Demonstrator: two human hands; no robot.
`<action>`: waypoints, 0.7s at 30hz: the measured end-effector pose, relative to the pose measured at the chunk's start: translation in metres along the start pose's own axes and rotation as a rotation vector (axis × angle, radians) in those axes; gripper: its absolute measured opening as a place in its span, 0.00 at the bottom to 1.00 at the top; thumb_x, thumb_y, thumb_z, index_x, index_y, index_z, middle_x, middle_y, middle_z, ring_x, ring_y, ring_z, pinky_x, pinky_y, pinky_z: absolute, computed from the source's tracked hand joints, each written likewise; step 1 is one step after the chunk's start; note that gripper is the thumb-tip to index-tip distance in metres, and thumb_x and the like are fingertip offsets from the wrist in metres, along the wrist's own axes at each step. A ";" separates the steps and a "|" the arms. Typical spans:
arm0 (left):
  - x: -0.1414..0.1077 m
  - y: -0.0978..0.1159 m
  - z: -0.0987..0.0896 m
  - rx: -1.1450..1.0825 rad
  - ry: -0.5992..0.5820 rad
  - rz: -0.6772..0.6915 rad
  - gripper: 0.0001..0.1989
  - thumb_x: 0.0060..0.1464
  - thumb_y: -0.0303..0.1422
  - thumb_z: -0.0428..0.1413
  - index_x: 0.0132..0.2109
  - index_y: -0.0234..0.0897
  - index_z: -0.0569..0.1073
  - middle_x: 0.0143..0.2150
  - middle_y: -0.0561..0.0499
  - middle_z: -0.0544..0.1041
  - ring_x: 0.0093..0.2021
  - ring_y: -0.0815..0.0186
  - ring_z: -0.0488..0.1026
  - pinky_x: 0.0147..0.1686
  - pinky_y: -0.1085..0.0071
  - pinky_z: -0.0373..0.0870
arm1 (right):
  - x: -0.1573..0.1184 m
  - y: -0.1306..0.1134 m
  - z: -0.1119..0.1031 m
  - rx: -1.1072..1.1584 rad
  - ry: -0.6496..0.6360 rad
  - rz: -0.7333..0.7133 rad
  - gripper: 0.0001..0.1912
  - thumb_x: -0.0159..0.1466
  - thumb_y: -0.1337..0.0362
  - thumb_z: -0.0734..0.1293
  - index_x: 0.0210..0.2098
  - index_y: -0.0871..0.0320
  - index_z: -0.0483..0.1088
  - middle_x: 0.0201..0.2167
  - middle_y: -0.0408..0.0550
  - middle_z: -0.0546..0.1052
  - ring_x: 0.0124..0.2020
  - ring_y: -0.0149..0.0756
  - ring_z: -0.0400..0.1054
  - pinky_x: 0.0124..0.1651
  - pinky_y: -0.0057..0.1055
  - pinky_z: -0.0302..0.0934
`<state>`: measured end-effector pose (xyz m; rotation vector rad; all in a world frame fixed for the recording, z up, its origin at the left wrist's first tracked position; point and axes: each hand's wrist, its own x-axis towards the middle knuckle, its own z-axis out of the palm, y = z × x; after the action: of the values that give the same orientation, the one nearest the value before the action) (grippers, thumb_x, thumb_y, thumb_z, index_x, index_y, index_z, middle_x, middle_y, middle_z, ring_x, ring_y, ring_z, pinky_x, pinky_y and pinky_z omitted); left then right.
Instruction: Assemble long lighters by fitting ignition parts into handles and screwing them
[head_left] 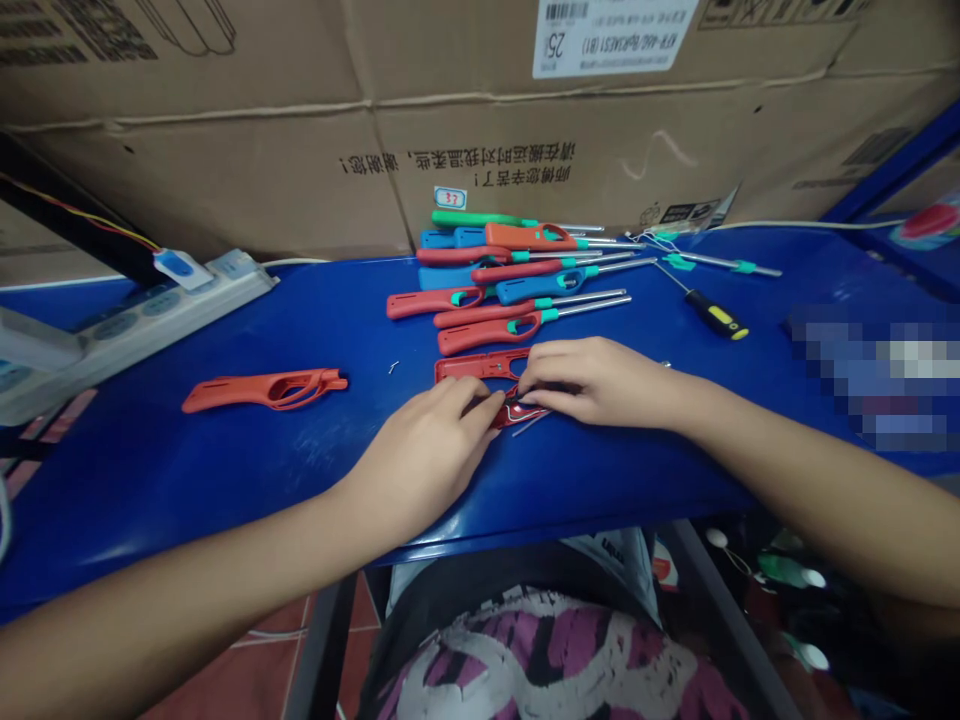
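Near the front of the blue table, my left hand (439,440) grips the red half-shell of a lighter (517,414), in which thin wires show. My right hand (592,378) has its fingers pinched at the same shell from the right; what they hold inside is hidden. Just behind lies the other red half-shell (472,369), open side up, partly covered by my right fingers. A thin metal rod (529,425) sticks out beside the held shell. Off to the left rests an orange-red lighter body (262,389) without a metal tube.
Several long-nosed lighters (480,331) in red, blue, orange and green lie piled behind my hands. To their right are a screwdriver (716,314) and a loose metal tube with wires (720,260). A power strip (150,310) stands at left; cardboard boxes (300,190) wall the back.
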<state>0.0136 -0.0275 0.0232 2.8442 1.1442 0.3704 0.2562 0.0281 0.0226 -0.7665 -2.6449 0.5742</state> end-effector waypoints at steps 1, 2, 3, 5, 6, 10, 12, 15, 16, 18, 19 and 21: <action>0.000 -0.001 0.001 -0.008 0.007 0.000 0.16 0.67 0.30 0.52 0.57 0.28 0.74 0.48 0.38 0.77 0.47 0.52 0.76 0.45 0.53 0.79 | 0.000 0.000 0.001 -0.011 0.006 0.001 0.08 0.70 0.64 0.64 0.40 0.59 0.75 0.39 0.49 0.77 0.39 0.34 0.72 0.41 0.28 0.61; 0.000 -0.001 0.001 -0.017 0.017 -0.001 0.16 0.67 0.30 0.53 0.57 0.28 0.74 0.48 0.38 0.77 0.47 0.52 0.76 0.45 0.53 0.79 | 0.000 0.001 0.002 -0.022 0.007 0.005 0.08 0.71 0.65 0.63 0.40 0.59 0.74 0.39 0.49 0.77 0.39 0.34 0.72 0.41 0.28 0.61; 0.000 -0.002 0.002 -0.026 0.029 -0.005 0.16 0.66 0.29 0.53 0.58 0.27 0.74 0.49 0.38 0.77 0.48 0.52 0.77 0.46 0.53 0.79 | 0.000 0.001 0.003 -0.035 0.004 0.012 0.08 0.71 0.65 0.63 0.40 0.60 0.74 0.39 0.49 0.77 0.39 0.34 0.72 0.41 0.28 0.61; -0.001 -0.003 0.003 -0.052 0.052 -0.017 0.17 0.65 0.30 0.55 0.58 0.27 0.73 0.49 0.38 0.78 0.48 0.52 0.77 0.47 0.53 0.79 | 0.000 0.000 0.003 -0.065 -0.006 0.027 0.08 0.71 0.65 0.63 0.40 0.60 0.74 0.39 0.48 0.77 0.38 0.35 0.72 0.40 0.28 0.61; -0.001 -0.003 0.003 -0.066 0.059 -0.020 0.17 0.65 0.30 0.56 0.58 0.27 0.73 0.50 0.39 0.78 0.49 0.52 0.77 0.47 0.53 0.79 | 0.000 0.000 0.003 -0.081 -0.012 0.032 0.08 0.71 0.65 0.63 0.41 0.59 0.74 0.39 0.48 0.77 0.38 0.35 0.72 0.39 0.28 0.61; -0.001 -0.004 0.001 -0.109 0.043 -0.023 0.12 0.65 0.30 0.56 0.53 0.31 0.76 0.49 0.42 0.79 0.49 0.53 0.77 0.48 0.54 0.79 | 0.000 -0.003 0.002 -0.130 -0.040 0.061 0.08 0.72 0.64 0.62 0.41 0.58 0.73 0.39 0.47 0.77 0.38 0.35 0.72 0.37 0.29 0.59; -0.001 -0.004 0.001 -0.116 0.038 -0.032 0.13 0.65 0.30 0.56 0.54 0.31 0.76 0.49 0.42 0.80 0.49 0.53 0.77 0.49 0.54 0.78 | 0.001 -0.004 0.001 -0.145 -0.060 0.083 0.08 0.72 0.63 0.61 0.42 0.58 0.72 0.40 0.47 0.77 0.37 0.35 0.71 0.36 0.29 0.58; -0.001 -0.005 0.001 -0.131 0.048 -0.053 0.18 0.63 0.29 0.58 0.59 0.30 0.72 0.51 0.40 0.79 0.51 0.53 0.77 0.50 0.54 0.78 | 0.000 -0.005 -0.001 -0.159 -0.080 0.099 0.08 0.72 0.63 0.60 0.41 0.58 0.70 0.40 0.47 0.77 0.36 0.35 0.70 0.34 0.29 0.56; -0.001 -0.005 0.001 -0.133 0.052 -0.055 0.20 0.63 0.29 0.58 0.60 0.30 0.71 0.51 0.40 0.79 0.51 0.53 0.77 0.51 0.54 0.78 | 0.000 -0.005 -0.002 -0.157 -0.077 0.099 0.08 0.72 0.63 0.60 0.41 0.58 0.70 0.40 0.48 0.77 0.36 0.35 0.70 0.35 0.29 0.56; 0.000 -0.006 0.002 -0.131 0.058 -0.053 0.22 0.62 0.29 0.59 0.61 0.29 0.70 0.51 0.40 0.79 0.52 0.52 0.77 0.51 0.54 0.77 | 0.000 -0.004 -0.003 -0.140 -0.065 0.091 0.09 0.72 0.63 0.59 0.41 0.58 0.70 0.40 0.48 0.76 0.36 0.35 0.70 0.36 0.29 0.56; 0.000 -0.007 0.002 -0.128 0.059 -0.052 0.22 0.62 0.29 0.60 0.61 0.29 0.70 0.52 0.39 0.79 0.52 0.52 0.77 0.52 0.54 0.77 | 0.000 -0.003 -0.003 -0.127 -0.058 0.084 0.09 0.72 0.63 0.59 0.41 0.58 0.70 0.40 0.49 0.76 0.36 0.35 0.70 0.36 0.29 0.57; 0.000 -0.007 0.003 -0.127 0.059 -0.053 0.22 0.61 0.29 0.60 0.61 0.29 0.70 0.51 0.39 0.79 0.52 0.52 0.77 0.51 0.54 0.77 | 0.000 -0.002 -0.003 -0.110 -0.054 0.071 0.09 0.72 0.63 0.59 0.41 0.59 0.70 0.40 0.49 0.76 0.36 0.35 0.70 0.37 0.29 0.57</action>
<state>0.0093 -0.0224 0.0196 2.7056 1.1584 0.5078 0.2570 0.0276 0.0263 -0.8926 -2.7267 0.4770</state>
